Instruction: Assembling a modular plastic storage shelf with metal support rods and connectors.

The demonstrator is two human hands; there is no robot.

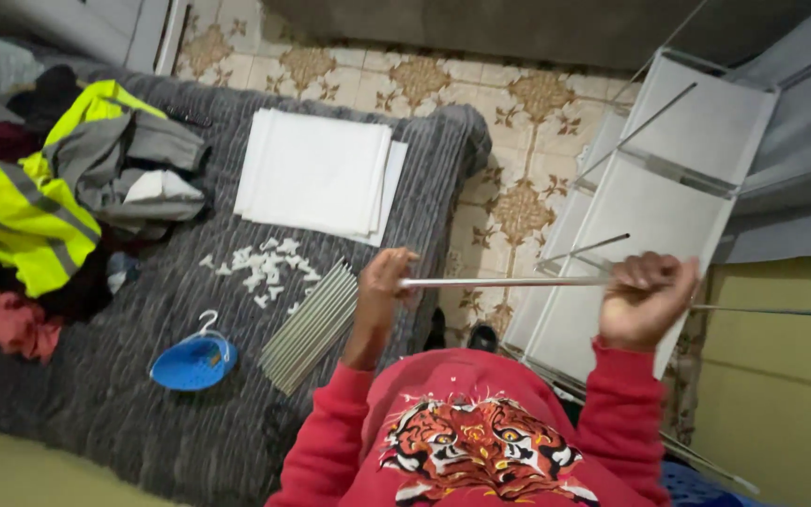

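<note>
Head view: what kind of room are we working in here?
Likely a home living room or bedroom: patterned floor tiles, a grey ribbed couch or bed with piled clothes, and a white shelf unit being assembled.

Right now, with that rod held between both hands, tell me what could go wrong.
1. The metal rod is pinched only at its tip by the left hand; it could slip free and swing down from the right hand.
2. The white shelf frame stands half built with thin rods sticking out; a swing of the held rod might knock it askew.
3. The small white connectors lie loose on the grey bed cover and could scatter.
</note>
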